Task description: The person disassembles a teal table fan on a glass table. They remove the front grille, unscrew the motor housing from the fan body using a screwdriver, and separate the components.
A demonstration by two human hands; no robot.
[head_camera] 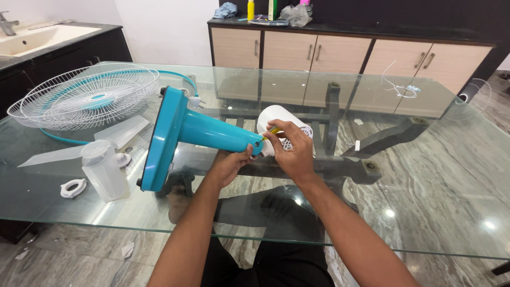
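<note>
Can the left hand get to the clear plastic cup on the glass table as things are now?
Probably yes. The clear plastic cup stands on the glass table to the left of the left hand, fairly near. But the fan's teal base lies between them, so the hand should go around its near edge.

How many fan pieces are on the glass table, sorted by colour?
Teal: 1, the fan stand, held by the left hand and right hand
White: 3, the grille, motor housing and ring nut
Clear: 1, the blades
Total: 5
</note>
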